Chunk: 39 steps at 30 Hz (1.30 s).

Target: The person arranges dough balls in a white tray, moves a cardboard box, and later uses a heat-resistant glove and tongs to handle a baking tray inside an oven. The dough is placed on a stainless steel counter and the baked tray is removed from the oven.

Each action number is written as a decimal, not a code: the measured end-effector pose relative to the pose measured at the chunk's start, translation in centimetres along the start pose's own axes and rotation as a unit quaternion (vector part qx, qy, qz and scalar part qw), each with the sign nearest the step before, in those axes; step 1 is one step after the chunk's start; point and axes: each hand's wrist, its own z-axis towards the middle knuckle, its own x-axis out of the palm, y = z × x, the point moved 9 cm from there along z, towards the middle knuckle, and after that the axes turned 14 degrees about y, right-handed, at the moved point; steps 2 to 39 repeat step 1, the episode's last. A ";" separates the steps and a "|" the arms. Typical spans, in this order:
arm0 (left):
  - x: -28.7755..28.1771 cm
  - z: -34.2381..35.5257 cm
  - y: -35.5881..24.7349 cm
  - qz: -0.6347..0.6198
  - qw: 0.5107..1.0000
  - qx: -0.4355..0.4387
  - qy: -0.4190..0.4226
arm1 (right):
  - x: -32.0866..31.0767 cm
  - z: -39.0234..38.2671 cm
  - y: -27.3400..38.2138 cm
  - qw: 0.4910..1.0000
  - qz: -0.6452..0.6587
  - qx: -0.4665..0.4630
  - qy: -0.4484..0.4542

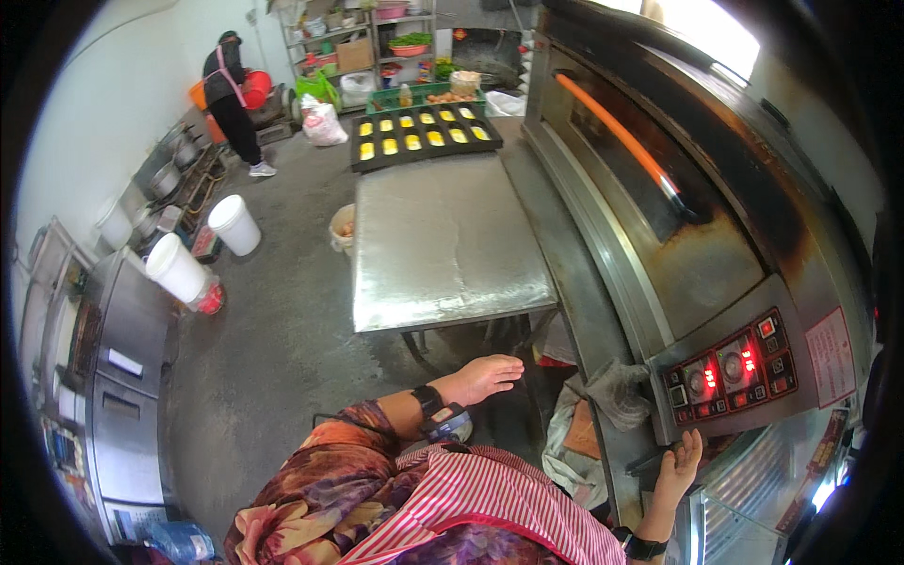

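In front of my body, my left hand (483, 378) stretches out with its fingers extended and nothing in them. It hovers beyond the near edge of a metal-topped table (447, 245). My right hand (679, 463) is raised at the lower right, fingers apart and slightly bent, holding nothing. Just above it is the control panel (733, 369) of a large deck oven (697, 282), with knobs and lit red displays. The oven door carries an orange handle (617, 132) and looks closed. A grey cloth (619, 394) lies on the oven's ledge, left of the panel.
A dark baking mould tray (426, 138) with yellow-filled cups lies at the table's far end. Behind it sits a green crate (381, 100) with eggs. White buckets (234, 225) stand on the floor at left, near a steel fridge (132, 377). Far left, another person (233, 99) handles a red bucket (255, 88).
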 end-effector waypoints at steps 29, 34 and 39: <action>-0.2 -1.1 -0.6 0.002 1.000 0.006 -0.007 | 0.9 0.2 0.2 1.000 0.004 -0.005 0.009; -0.2 -1.1 -0.6 0.002 1.000 0.006 -0.007 | 0.9 0.2 0.2 1.000 0.004 -0.005 0.009; -0.2 -1.1 -0.6 0.002 1.000 0.006 -0.007 | 0.9 0.2 0.2 1.000 0.004 -0.005 0.009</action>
